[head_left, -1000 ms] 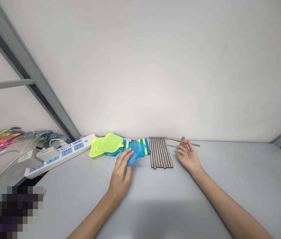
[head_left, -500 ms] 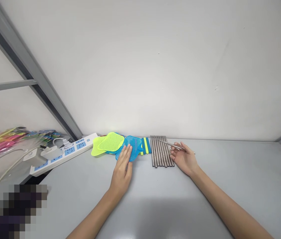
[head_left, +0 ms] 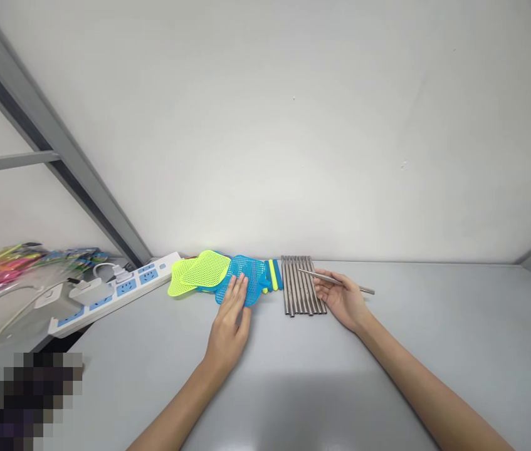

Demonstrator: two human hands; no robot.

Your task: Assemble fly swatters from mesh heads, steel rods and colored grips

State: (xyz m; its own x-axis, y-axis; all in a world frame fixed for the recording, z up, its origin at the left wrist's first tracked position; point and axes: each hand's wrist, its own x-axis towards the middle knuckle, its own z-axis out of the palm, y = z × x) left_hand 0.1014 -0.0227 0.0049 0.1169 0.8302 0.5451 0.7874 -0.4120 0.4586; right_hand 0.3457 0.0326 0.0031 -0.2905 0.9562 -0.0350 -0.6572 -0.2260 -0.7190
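Note:
My left hand (head_left: 228, 319) lies flat, fingers stretched out, on a blue mesh fly swatter head (head_left: 252, 275). Yellow-green swatter heads (head_left: 205, 269) overlap to the left of it, with more blue showing underneath. Blue and yellow rounded plastic strips (head_left: 273, 275) stand side by side just right of the heads. A row of several thin metal rods (head_left: 298, 291) lies on the table, close together and pointing toward the wall. Over the row's right side, my right hand (head_left: 343, 302) grips a single metal rod (head_left: 367, 290), held slantwise between thumb and fingers.
A white power strip (head_left: 110, 304) with plugged-in chargers (head_left: 89, 291) and cables runs along the left. Beyond it lie colourful items in clear plastic bags (head_left: 2, 272). The grey table (head_left: 321, 388) meets a white wall (head_left: 316, 156); a metal frame post (head_left: 72, 150) rises at left.
My right hand's fingers have moved slightly left over the rods, still gripping the single rod. My left hand stays on the blue head. The view has shifted a little.

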